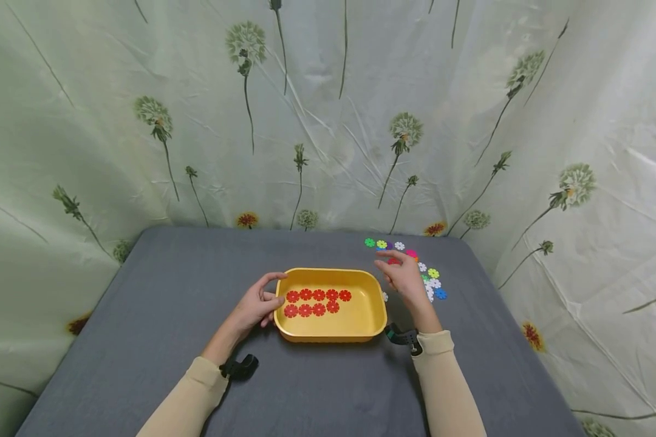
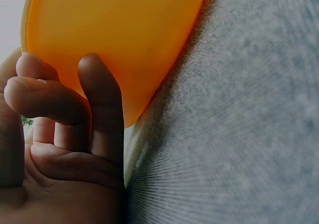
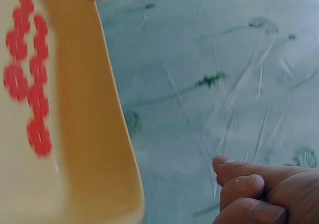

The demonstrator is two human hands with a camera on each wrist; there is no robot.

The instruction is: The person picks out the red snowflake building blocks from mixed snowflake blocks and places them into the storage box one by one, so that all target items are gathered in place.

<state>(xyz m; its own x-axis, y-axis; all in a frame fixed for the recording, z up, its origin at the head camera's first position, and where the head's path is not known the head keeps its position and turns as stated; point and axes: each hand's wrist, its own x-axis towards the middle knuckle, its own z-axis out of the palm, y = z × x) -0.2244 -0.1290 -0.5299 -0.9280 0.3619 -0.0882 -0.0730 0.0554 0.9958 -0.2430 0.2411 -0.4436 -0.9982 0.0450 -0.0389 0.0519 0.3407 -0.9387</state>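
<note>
My left hand (image 1: 253, 306) holds the left end of a yellow plastic tub (image 1: 366, 312), thumb over the rim. In the left wrist view its curled fingers (image 2: 102, 92) lie against the tub's outer wall. Two rows of red flower-shaped discs (image 1: 319, 310) lie flat inside, toward the tub's left. My right hand (image 1: 407, 282) hovers beyond the tub's right end, fingers extended and thumb apart from the index finger. A red disc (image 1: 394, 261) shows below its fingertips, among the loose pieces. The right wrist view shows nothing held at the fingertips (image 3: 222, 162).
Loose flower discs in several colours are scattered right of the tub, among them a green one (image 1: 369, 242), a yellow one (image 1: 433, 273) and a blue one (image 1: 441, 294). A white disc (image 1: 385, 297) lies close against the tub's right wall. A dandelion-print curtain (image 1: 328, 121) hangs behind the grey table (image 1: 197, 273).
</note>
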